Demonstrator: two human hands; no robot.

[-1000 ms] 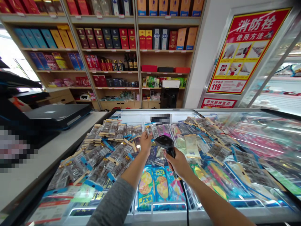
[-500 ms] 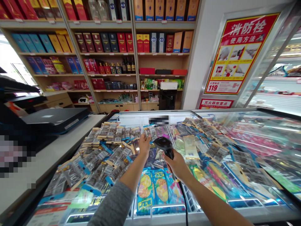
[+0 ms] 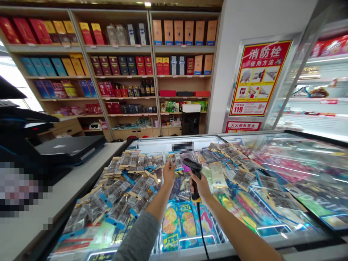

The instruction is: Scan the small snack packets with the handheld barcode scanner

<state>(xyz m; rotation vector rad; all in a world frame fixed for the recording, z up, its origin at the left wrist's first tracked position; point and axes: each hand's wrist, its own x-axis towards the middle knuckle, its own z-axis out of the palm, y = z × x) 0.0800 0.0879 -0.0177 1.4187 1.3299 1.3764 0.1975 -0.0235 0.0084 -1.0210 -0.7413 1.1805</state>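
My left hand [image 3: 169, 171] pinches a small clear packet [image 3: 172, 159] and lifts it just above the pile of similar snack packets [image 3: 127, 188] spread over a glass-topped freezer [image 3: 285, 159]. My right hand [image 3: 200, 185] is wrapped round the grip of a black corded barcode scanner [image 3: 191, 166], whose head points left at the lifted packet. The scanner's cable [image 3: 201, 232] hangs down toward me. Both forearms reach forward over the freezer; the left wears a grey sleeve.
A white counter [image 3: 54, 203] with a dark laptop [image 3: 67, 146] runs along the left. Wooden shelves [image 3: 152, 72] of boxed bottles fill the back wall. A red fire-hydrant poster [image 3: 258, 78] hangs at right, beside a chilled display case [image 3: 320, 90]. Colourful ice-cream bags [image 3: 179, 221] show under the glass.
The view has tilted upward, so more of the shelves shows. My left hand has raised the packet slightly, and the scanner has swung more upright and closer to it.
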